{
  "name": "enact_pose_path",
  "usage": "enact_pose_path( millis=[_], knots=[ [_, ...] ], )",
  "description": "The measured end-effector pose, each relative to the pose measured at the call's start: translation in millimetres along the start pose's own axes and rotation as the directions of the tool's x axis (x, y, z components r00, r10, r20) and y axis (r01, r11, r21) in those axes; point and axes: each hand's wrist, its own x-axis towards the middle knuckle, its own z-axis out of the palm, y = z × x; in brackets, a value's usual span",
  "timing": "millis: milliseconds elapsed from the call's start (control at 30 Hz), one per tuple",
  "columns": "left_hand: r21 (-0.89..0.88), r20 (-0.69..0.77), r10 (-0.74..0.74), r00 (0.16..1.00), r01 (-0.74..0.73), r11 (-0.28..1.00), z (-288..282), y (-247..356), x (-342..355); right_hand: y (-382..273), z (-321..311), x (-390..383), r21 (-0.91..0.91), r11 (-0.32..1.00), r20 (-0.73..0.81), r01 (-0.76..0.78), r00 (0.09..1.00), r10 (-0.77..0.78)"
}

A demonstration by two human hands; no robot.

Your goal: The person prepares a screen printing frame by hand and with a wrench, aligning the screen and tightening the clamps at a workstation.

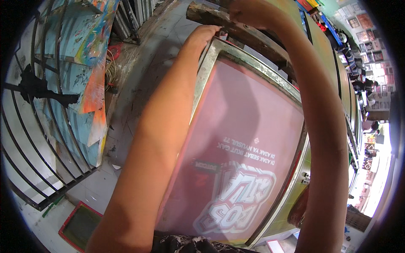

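A screen-printing frame with pale, worn metal edges and pink mesh lies in front of me, slanting away. White block lettering and smaller lines of print show upside down on the mesh. At its far left corner my left hand is closed beside a small metal fitting; what its fingers hold is hidden. Beyond the far edge, a dark, worn wooden beam runs across. My right hand is over that beam with its fingers curled, and I cannot make out what is in them.
Black metal bars and paint-splashed blue boards stand to the left. A small red-edged screen rests at the lower left. Long printing tables stretch along the right. A reddish-brown container sits right of the frame.
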Motion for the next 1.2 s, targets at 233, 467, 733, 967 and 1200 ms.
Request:
enact_pose_path(
  millis=[233, 467, 733, 967, 1200],
  knots=[
    [-0.148, 0.036, -0.047, 0.998, 0.052, 0.988, 20.4, -1.3, -2.9, 16.6, 95.7, -72.2, 0.607, 0.791, -0.276, -0.075, 0.914, 0.298],
    [-0.03, 0.026, -0.074, 0.997, 0.075, 0.997, 20.8, 7.9, -12.4, 3.8, 132.3, -71.6, 0.621, 0.784, -0.399, 0.004, 0.863, 0.311],
    [-0.094, 0.052, -0.06, 0.997, 0.065, 0.993, 19.5, 3.9, -9.9, -1.7, 137.5, -79.6, 0.747, 0.662, -0.341, -0.062, 0.819, 0.461],
    [-0.109, 0.03, -0.058, 0.998, 0.061, 0.992, 22.4, 4.0, -8.8, -5.5, 137.9, -77.0, 0.716, 0.698, -0.409, -0.007, 0.806, 0.427],
    [-0.056, 0.058, -0.039, 0.998, 0.042, 0.998, 19.0, 0.1, 0.6, -8.4, 114.9, -68.6, 0.567, 0.823, -0.405, -0.039, 0.857, 0.319]
  ],
)
